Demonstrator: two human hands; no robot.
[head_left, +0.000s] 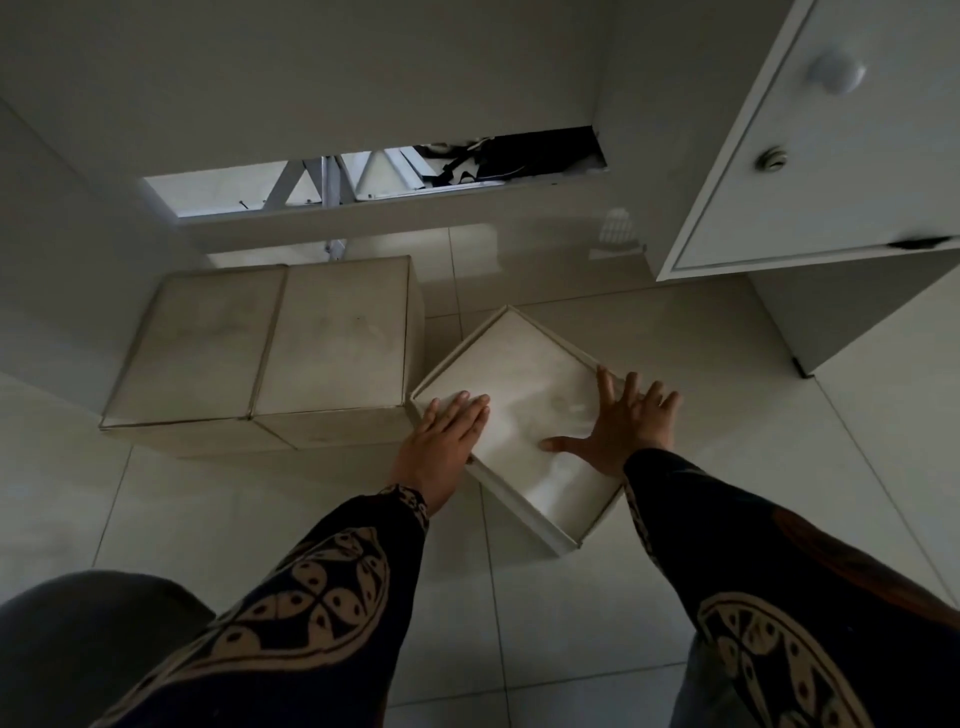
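A cream cube-shaped box (524, 384) stands on the tiled floor, turned at an angle to its neighbours. My left hand (445, 435) lies flat on its near left corner with fingers straight. My right hand (623, 423) is spread flat on the box's right side, fingers reaching over the right edge and thumb pointing left. Two matching cream boxes (270, 338) stand side by side to the left, touching each other; the angled box's left corner is close to them.
A white cabinet door (831, 156) with a round knob and a lock hangs open at the upper right. A white panel (311, 78) rises behind the boxes, with a low gap showing metal struts. Pale floor tiles (519, 623) stretch toward me.
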